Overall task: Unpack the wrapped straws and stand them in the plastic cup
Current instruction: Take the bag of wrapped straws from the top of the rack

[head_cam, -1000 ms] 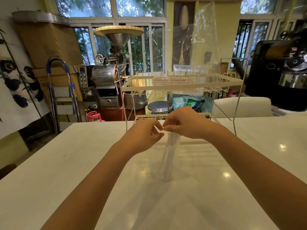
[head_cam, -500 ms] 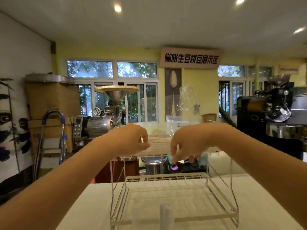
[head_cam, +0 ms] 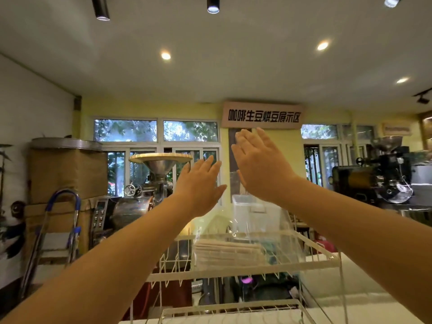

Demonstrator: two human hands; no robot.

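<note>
Both hands are raised in the air above the white wire rack; the left hand has its fingers straight and spread, holding nothing; the right hand, a little higher and just beside it, is likewise flat with fingers extended, and a narrow gap of free air lies between the two palms. Below them, the wrapped straws lie flat in a pale stack on the rack's upper shelf, toward its left half, well apart from either hand; a clear plastic bag stands crumpled over the same shelf toward its right edge, just beside the straws. The rack stands on the white counter, whose bare surface shows to the rack's right; the plastic cup cannot be made out.
</note>
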